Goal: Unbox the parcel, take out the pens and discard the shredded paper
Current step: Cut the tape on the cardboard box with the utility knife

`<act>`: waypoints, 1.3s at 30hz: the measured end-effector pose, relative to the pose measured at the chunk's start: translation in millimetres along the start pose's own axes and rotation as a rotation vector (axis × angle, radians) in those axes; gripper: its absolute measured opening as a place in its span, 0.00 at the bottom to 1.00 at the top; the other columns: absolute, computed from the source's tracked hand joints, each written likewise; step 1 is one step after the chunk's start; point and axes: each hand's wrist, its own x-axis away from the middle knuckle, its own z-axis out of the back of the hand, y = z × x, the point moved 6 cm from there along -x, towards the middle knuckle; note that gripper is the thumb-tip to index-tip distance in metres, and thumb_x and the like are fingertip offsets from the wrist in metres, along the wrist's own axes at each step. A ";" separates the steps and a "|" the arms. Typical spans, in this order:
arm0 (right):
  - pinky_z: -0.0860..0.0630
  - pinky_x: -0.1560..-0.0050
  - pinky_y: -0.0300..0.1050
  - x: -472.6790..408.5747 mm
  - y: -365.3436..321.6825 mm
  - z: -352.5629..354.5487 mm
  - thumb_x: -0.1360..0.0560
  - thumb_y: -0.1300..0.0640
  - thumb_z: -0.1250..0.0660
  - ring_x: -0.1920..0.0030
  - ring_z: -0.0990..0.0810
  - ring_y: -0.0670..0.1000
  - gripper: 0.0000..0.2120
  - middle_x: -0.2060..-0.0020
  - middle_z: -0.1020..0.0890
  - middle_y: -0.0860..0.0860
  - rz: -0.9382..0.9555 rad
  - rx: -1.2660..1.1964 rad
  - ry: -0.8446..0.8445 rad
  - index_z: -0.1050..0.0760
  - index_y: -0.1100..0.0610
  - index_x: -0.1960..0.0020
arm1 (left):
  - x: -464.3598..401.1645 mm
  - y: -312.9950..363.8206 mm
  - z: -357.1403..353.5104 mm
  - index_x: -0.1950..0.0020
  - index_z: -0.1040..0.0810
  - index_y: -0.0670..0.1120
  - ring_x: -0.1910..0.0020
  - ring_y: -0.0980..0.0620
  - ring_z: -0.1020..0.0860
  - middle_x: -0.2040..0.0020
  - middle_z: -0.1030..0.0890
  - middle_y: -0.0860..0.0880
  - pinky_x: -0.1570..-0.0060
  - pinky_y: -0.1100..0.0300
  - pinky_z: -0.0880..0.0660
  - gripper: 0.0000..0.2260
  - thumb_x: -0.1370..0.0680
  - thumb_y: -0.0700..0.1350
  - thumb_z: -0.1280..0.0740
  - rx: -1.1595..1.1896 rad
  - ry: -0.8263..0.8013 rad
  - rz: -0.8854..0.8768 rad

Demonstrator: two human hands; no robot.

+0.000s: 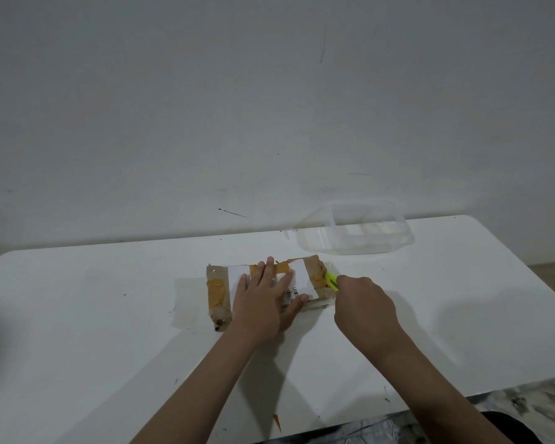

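Parcel (266, 291) flat at centre of white surface (109, 315), taped brown and orange, not yet opened. Left hand (263, 302) spread flat on top, pinning it against the cut. Right hand (366, 306) closed around yellow-green cutter (332, 281), tip at parcel's right end (blade itself hidden). Clear container (359, 229) waiting far right, probably for contents

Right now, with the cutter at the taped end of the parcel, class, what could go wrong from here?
1. The left hand lies flat on the parcel, thumb close to the yellow cutter in the right hand; a slip toward it could cut it.
2. The pens are not visible; a deep cut might scratch them.
3. The clear container stands just behind the parcel; a sudden jerk could knock it.
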 end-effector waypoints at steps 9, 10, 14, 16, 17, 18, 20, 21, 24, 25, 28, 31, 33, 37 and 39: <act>0.39 0.71 0.38 -5.4 11.4 10.4 0.27 0.64 0.41 0.63 0.28 0.53 0.10 0.66 0.29 0.48 -0.002 -0.002 0.013 0.34 0.53 0.65 | 0.7 3.2 3.8 0.24 0.48 0.58 0.23 0.48 0.56 0.22 0.55 0.47 0.27 0.46 0.55 0.29 0.23 0.67 0.53 -0.004 0.035 0.009; 0.35 0.68 0.39 -7.3 14.1 14.8 0.27 0.63 0.41 0.60 0.25 0.53 0.06 0.61 0.24 0.50 -0.007 -0.015 0.039 0.28 0.54 0.59 | 0.6 3.0 3.8 0.24 0.48 0.58 0.23 0.48 0.56 0.22 0.55 0.47 0.27 0.46 0.55 0.29 0.23 0.67 0.53 -0.004 0.036 0.009; 0.32 0.62 0.42 -11.4 24.8 21.2 0.25 0.60 0.41 0.53 0.21 0.55 0.09 0.54 0.19 0.53 -0.011 -0.016 0.135 0.24 0.56 0.48 | 1.3 2.6 1.6 0.24 0.50 0.60 0.23 0.48 0.57 0.22 0.57 0.47 0.26 0.47 0.56 0.29 0.24 0.68 0.55 0.000 0.018 -0.004; 0.32 0.63 0.43 -12.0 23.9 18.6 0.25 0.60 0.42 0.54 0.21 0.56 0.09 0.56 0.19 0.54 -0.001 -0.018 0.144 0.24 0.56 0.49 | 2.2 2.4 1.0 0.24 0.51 0.60 0.23 0.48 0.57 0.22 0.57 0.47 0.27 0.47 0.56 0.29 0.24 0.68 0.56 0.003 0.030 -0.014; 0.33 0.63 0.43 -12.1 22.0 16.6 0.24 0.59 0.42 0.55 0.21 0.56 0.08 0.56 0.19 0.54 0.010 -0.018 0.138 0.25 0.57 0.50 | 2.3 2.1 0.7 0.24 0.51 0.60 0.23 0.48 0.57 0.22 0.57 0.47 0.27 0.47 0.56 0.29 0.24 0.68 0.57 0.008 0.035 -0.016; 0.34 0.64 0.42 -12.5 20.0 14.5 0.24 0.59 0.42 0.56 0.22 0.56 0.08 0.57 0.19 0.54 0.020 -0.022 0.127 0.25 0.57 0.50 | 2.2 1.8 0.3 0.24 0.51 0.60 0.23 0.48 0.57 0.22 0.57 0.47 0.27 0.47 0.56 0.29 0.24 0.68 0.56 0.011 0.041 -0.017; 0.35 0.64 0.42 -13.5 16.7 11.2 0.23 0.59 0.43 0.58 0.25 0.57 0.08 0.57 0.20 0.54 0.025 -0.023 0.106 0.25 0.56 0.50 | 2.1 1.2 0.7 0.24 0.50 0.60 0.23 0.48 0.57 0.22 0.56 0.47 0.27 0.47 0.56 0.29 0.24 0.68 0.56 0.019 0.050 -0.019; 0.36 0.64 0.42 -13.6 15.9 10.0 0.24 0.60 0.43 0.60 0.27 0.56 0.08 0.57 0.20 0.54 0.021 -0.014 0.097 0.26 0.56 0.50 | 2.0 1.2 0.4 0.24 0.50 0.60 0.23 0.48 0.57 0.22 0.56 0.47 0.27 0.47 0.56 0.29 0.24 0.68 0.56 0.021 0.051 -0.019; 0.36 0.65 0.42 -13.3 14.5 6.4 0.24 0.62 0.43 0.62 0.29 0.55 0.07 0.58 0.22 0.54 -0.003 0.034 0.058 0.27 0.57 0.50 | 2.4 1.4 -0.1 0.24 0.51 0.60 0.23 0.48 0.57 0.22 0.56 0.47 0.27 0.47 0.56 0.32 0.26 0.71 0.60 0.020 0.060 -0.019; 0.36 0.65 0.43 -12.6 12.7 5.8 0.24 0.63 0.43 0.61 0.27 0.56 0.08 0.58 0.23 0.55 0.000 0.053 0.043 0.27 0.58 0.50 | 3.0 1.8 0.4 0.24 0.51 0.60 0.23 0.48 0.57 0.22 0.56 0.48 0.27 0.47 0.56 0.32 0.27 0.71 0.60 0.020 0.062 -0.016; 0.34 0.63 0.44 -10.4 3.9 5.3 0.26 0.67 0.44 0.53 0.21 0.57 0.10 0.54 0.21 0.55 0.023 0.087 0.008 0.28 0.59 0.48 | 2.9 2.3 1.0 0.24 0.50 0.60 0.23 0.49 0.57 0.22 0.57 0.48 0.27 0.48 0.57 0.30 0.24 0.69 0.56 0.009 0.054 0.004; 0.33 0.62 0.43 -10.7 -2.5 7.0 0.27 0.69 0.43 0.55 0.21 0.56 0.11 0.55 0.22 0.55 0.032 0.098 -0.013 0.29 0.59 0.48 | 2.3 3.0 2.0 0.24 0.49 0.60 0.23 0.49 0.57 0.22 0.56 0.49 0.27 0.48 0.56 0.29 0.24 0.68 0.55 0.003 0.054 0.020; 0.33 0.62 0.43 -10.2 -3.7 9.0 0.27 0.69 0.43 0.60 0.25 0.54 0.11 0.60 0.26 0.54 0.033 0.103 -0.018 0.29 0.59 0.48 | 1.5 3.0 2.1 0.25 0.48 0.60 0.23 0.49 0.56 0.22 0.55 0.48 0.27 0.47 0.55 0.29 0.24 0.68 0.54 0.008 0.053 0.025; 0.34 0.65 0.42 -9.4 -1.1 10.1 0.27 0.68 0.43 0.62 0.28 0.54 0.08 0.63 0.30 0.51 0.032 0.096 -0.024 0.34 0.55 0.58 | 0.1 3.1 2.8 0.24 0.48 0.59 0.23 0.49 0.56 0.22 0.55 0.48 0.27 0.46 0.55 0.30 0.24 0.69 0.54 0.010 0.047 0.030; 0.36 0.68 0.41 -13.6 1.5 9.6 0.26 0.67 0.43 0.63 0.31 0.53 0.14 0.68 0.35 0.48 0.023 0.081 -0.014 0.41 0.54 0.66 | 0.2 2.9 2.6 0.24 0.49 0.59 0.23 0.48 0.56 0.22 0.55 0.47 0.27 0.46 0.55 0.30 0.24 0.69 0.55 0.001 0.039 0.025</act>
